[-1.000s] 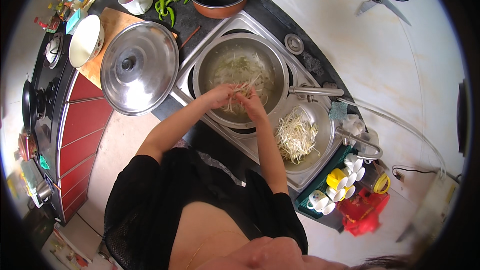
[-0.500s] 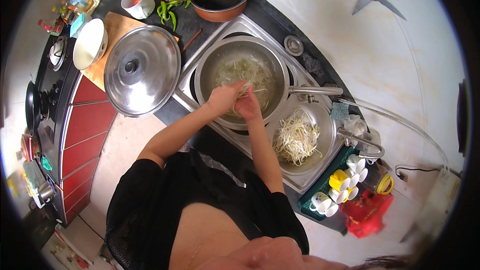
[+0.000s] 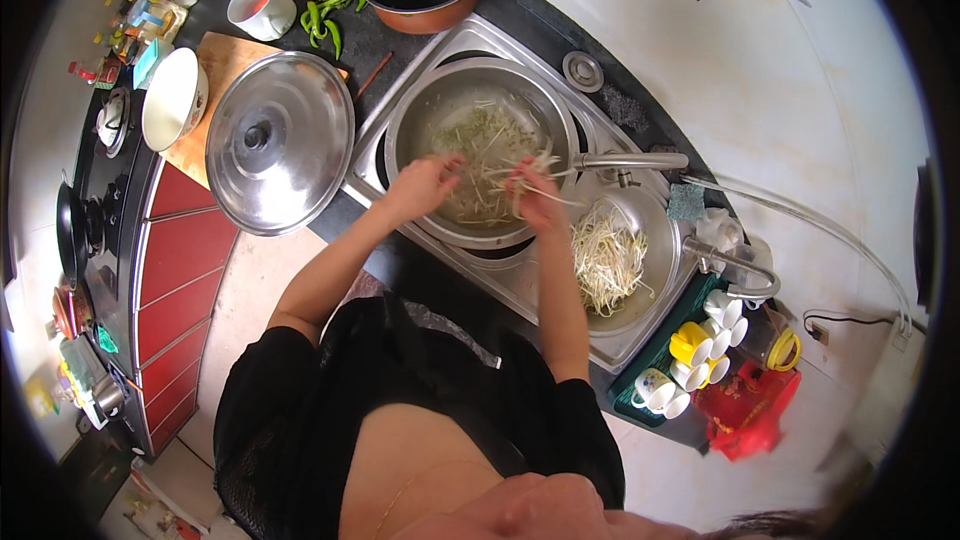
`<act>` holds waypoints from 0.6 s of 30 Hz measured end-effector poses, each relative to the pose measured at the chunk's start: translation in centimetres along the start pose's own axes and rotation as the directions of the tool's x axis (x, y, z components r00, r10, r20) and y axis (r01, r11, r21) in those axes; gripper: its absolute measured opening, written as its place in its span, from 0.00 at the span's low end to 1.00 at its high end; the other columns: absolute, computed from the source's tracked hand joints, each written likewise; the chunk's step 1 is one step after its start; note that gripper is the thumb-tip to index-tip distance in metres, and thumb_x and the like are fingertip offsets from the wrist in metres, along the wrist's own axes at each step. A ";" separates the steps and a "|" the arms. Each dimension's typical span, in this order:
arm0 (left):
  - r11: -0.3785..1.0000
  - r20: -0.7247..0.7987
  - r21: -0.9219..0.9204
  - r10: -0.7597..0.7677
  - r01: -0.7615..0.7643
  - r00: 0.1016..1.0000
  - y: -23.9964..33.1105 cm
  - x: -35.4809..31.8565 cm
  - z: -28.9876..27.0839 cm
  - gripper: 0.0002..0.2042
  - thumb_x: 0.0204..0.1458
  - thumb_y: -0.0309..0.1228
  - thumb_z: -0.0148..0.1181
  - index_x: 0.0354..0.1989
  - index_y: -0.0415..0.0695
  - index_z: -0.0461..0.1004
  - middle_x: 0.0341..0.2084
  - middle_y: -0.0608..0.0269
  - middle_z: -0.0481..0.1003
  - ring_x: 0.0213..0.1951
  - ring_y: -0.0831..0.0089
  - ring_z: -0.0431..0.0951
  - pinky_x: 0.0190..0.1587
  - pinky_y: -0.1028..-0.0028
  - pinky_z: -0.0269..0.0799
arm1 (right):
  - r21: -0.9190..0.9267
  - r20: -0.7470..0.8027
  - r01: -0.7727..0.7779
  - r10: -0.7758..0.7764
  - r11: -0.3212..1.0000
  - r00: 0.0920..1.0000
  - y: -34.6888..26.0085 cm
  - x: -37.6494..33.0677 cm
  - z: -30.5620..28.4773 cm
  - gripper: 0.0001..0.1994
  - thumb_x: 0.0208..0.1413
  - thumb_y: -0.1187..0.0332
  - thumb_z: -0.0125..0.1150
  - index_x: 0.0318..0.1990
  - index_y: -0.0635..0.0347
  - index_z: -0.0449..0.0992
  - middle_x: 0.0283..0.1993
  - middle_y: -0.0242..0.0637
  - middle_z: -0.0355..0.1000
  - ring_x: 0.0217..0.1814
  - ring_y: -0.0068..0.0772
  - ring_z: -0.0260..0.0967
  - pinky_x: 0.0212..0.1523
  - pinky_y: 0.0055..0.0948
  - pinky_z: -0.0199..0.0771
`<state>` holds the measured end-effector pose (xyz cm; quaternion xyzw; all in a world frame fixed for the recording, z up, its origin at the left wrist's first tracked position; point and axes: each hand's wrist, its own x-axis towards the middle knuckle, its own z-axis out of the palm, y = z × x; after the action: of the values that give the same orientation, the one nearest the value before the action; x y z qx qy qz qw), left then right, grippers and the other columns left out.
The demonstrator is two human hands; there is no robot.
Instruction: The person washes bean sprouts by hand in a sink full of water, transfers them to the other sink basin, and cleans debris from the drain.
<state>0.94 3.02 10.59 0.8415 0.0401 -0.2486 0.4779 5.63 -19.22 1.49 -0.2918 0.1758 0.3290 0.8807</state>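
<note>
A round metal basin (image 3: 403, 120) sits over the larger sink, with water and loose greenish bits and sprouts floating in it. Over its right side, my right hand (image 3: 540, 198) is closed around a small bunch of bean sprouts (image 3: 545, 162) whose ends stick out past the fingers. My left hand (image 3: 420, 188) hovers at the basin's left side, fingers curled together; whatever may be in them is too small to make out. A heaped pile of white bean sprouts (image 3: 608, 262) lies in the smaller round sink (image 3: 655, 240), beside my right forearm.
A metal faucet (image 3: 635, 160) reaches over the basin's right rim. Left of the sink, a large lid (image 3: 300, 155) leans over a cutting board (image 3: 222, 55). Behind are green peppers (image 3: 322, 22), a mug (image 3: 262, 8) and a pan (image 3: 430, 15). Cups (image 3: 690, 345) fill a green rack at right.
My hands were together over the basin and are now apart. The right one has moved right with the sprouts, the left one slightly left. The view has shifted a little.
</note>
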 end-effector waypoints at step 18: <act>0.825 0.198 0.564 -0.110 -0.021 0.974 -9.4 7.5 8.9 0.15 0.41 0.25 0.45 0.41 0.47 0.66 0.39 0.52 0.66 0.39 0.55 0.69 0.39 0.63 0.66 | -0.897 0.011 -0.163 -0.390 -0.411 0.921 -7.0 -9.5 -5.8 0.15 0.38 0.74 0.55 0.38 0.58 0.69 0.37 0.46 0.66 0.41 0.49 0.63 0.41 0.36 0.64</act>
<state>1.23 -0.50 -3.99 0.9105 -0.0688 -0.3528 0.2042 2.87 -31.73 4.63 -0.9581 -0.0688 0.1712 0.2191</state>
